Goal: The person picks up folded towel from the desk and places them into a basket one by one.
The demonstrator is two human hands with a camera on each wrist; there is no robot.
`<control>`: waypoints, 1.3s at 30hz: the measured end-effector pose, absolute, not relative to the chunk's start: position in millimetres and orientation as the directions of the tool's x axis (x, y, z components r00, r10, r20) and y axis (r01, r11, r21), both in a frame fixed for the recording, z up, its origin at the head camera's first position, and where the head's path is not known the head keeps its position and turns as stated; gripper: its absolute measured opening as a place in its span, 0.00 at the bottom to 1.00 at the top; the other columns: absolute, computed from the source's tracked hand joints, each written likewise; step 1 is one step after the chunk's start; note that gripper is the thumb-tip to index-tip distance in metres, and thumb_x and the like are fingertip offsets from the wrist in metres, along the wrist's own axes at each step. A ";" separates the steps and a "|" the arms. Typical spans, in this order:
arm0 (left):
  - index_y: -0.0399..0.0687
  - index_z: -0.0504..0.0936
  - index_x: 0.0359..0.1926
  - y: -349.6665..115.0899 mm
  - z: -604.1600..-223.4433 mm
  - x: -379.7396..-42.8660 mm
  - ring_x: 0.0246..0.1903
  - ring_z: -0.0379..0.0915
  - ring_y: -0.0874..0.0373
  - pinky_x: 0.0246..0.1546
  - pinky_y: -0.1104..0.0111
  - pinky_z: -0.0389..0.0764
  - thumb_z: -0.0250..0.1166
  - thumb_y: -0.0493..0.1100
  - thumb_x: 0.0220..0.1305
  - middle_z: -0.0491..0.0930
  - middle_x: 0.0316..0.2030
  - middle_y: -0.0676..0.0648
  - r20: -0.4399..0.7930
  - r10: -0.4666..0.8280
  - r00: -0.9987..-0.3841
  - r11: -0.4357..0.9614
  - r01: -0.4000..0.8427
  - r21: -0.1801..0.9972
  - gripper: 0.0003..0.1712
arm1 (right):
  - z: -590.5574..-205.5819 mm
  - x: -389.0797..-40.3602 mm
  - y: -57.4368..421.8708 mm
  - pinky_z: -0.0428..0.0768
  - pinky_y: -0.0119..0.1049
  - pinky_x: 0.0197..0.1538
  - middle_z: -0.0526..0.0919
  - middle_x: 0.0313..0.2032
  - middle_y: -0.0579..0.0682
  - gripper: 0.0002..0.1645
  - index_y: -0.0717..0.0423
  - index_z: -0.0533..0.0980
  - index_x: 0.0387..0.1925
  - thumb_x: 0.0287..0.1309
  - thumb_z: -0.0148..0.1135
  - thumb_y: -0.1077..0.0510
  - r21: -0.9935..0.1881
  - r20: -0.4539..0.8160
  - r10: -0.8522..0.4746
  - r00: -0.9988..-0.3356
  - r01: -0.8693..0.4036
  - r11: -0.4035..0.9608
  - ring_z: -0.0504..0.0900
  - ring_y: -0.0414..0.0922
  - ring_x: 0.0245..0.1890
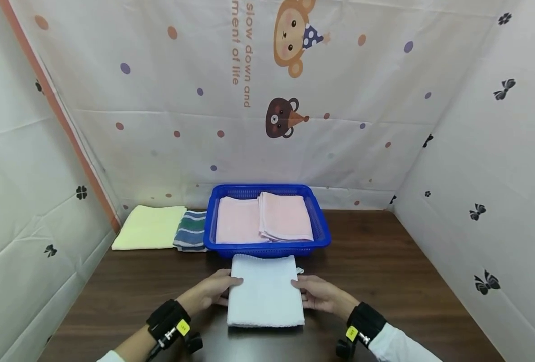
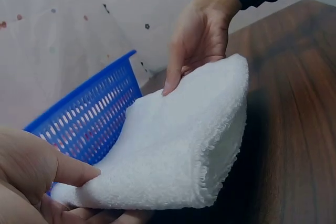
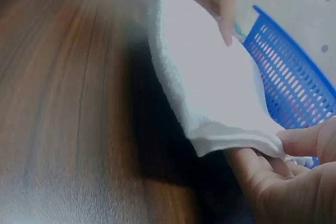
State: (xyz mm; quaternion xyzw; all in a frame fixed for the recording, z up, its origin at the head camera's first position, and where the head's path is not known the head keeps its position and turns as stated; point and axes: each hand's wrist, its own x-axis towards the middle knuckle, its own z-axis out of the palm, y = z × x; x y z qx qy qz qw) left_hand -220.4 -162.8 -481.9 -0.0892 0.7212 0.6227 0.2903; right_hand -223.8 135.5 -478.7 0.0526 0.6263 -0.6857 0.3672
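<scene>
Black wrist straps with yellow square tags wrap both forearms, at seven and five o'clock in the head view, above smooth white sleeves. Ahead of them, the left hand and the right hand take the nine and three o'clock edges of a thick, folded, white terry towel; each grip pinches it, thumb on top and fingers beneath. Looped pile roughens its rounded near fold, and a small white tab juts out at two o'clock. Below it spreads a dark brown, wood-grained surface. At the towel's twelve o'clock stands a glossy blue plastic basket, rectangular with slotted walls, bearing two soft pink folded cloths, one overlapping the other. Toward the basket's nine o'clock lie a blue, green and white striped cloth, then a flat, pale-yellow folded cloth. Creased white sheeting, dotted and printed with animal heads, hangs farthest back.
</scene>
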 end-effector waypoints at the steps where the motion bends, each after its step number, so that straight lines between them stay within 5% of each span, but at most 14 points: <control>1: 0.28 0.60 0.72 -164.8 -480.2 -218.8 0.44 0.81 0.49 0.45 0.53 0.85 0.58 0.43 0.75 0.81 0.49 0.38 -0.524 0.242 -0.816 0.201 -0.486 0.850 0.34 | -476.0 -223.4 136.3 0.85 0.44 0.57 0.85 0.48 0.50 0.33 0.71 0.56 0.73 0.78 0.50 0.56 -0.824 -0.523 -0.453 -0.722 0.565 0.050 0.85 0.42 0.47; 24: 0.46 0.45 0.81 -191.5 -404.2 -199.2 0.52 0.84 0.53 0.53 0.55 0.84 0.56 0.49 0.78 0.82 0.56 0.44 -0.369 0.505 -0.780 0.039 -0.407 0.913 0.41 | -406.6 -211.0 130.8 0.86 0.35 0.52 0.84 0.50 0.47 0.28 0.62 0.63 0.70 0.77 0.53 0.53 -0.822 -0.417 -0.638 -0.647 0.569 -0.040 0.85 0.39 0.50; 33: 0.45 0.58 0.78 -206.1 -374.7 -247.5 0.50 0.83 0.53 0.56 0.55 0.82 0.53 0.47 0.79 0.82 0.55 0.43 -0.342 0.401 -0.850 0.132 -0.316 0.940 0.32 | -368.9 -250.2 113.8 0.84 0.39 0.56 0.85 0.53 0.49 0.27 0.62 0.65 0.70 0.78 0.52 0.54 -0.881 -0.395 -0.511 -0.763 0.472 -0.023 0.85 0.42 0.52; 39: 0.37 0.57 0.77 -210.4 -369.8 -314.4 0.52 0.80 0.50 0.56 0.54 0.81 0.53 0.43 0.79 0.78 0.59 0.36 -0.290 0.273 -0.917 0.312 -0.201 0.929 0.32 | -351.9 -316.5 80.1 0.84 0.37 0.45 0.84 0.40 0.48 0.19 0.64 0.75 0.60 0.75 0.56 0.57 -0.936 -0.353 -0.322 -0.879 0.328 0.131 0.83 0.42 0.40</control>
